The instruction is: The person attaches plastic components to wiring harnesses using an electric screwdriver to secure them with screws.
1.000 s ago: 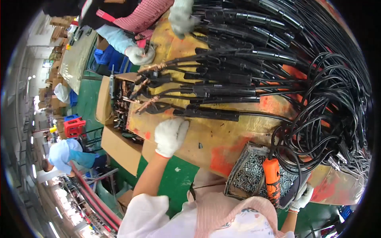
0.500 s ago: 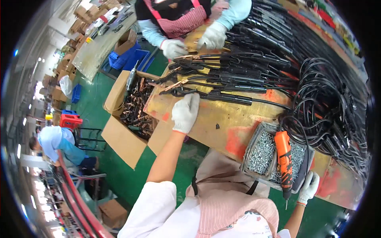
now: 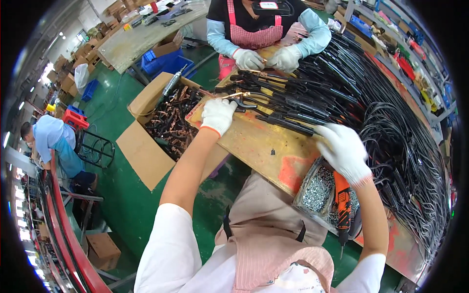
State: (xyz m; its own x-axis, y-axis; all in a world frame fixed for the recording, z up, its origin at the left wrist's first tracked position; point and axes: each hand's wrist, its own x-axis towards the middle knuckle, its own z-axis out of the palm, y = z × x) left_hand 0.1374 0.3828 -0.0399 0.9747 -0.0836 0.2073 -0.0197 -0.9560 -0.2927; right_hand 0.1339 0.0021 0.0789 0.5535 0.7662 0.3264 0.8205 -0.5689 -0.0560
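My left hand (image 3: 218, 116), in a white glove, is closed on the front end of a black cable holder with a copper jaw (image 3: 238, 95). The fingers partly hide that end. Its black tubular handle (image 3: 286, 123) lies on the yellow tabletop, pointing toward my right. My right hand (image 3: 344, 152), gloved too and slightly blurred, hovers over the screw box beside the handle's cable end, fingers apart; whether they touch it I cannot tell. Several similar black holders (image 3: 305, 103) lie in a row just beyond. Beneath my right forearm, an orange-and-black power screwdriver (image 3: 343, 202) rests on the screw box (image 3: 317, 193).
Across the table a person's gloved hands (image 3: 266, 59) work at a small piece. An open carton (image 3: 171, 122) of copper and black parts stands left, with another screwdriver (image 3: 172, 84) on its edge. Coiled black cables (image 3: 398, 132) fill the right. Another person (image 3: 58, 144) bends at far left.
My right hand has risen from beside the screw box to the handle's cable end. My left hand has moved onto the holder's copper-jaw end. The whole view has shifted.
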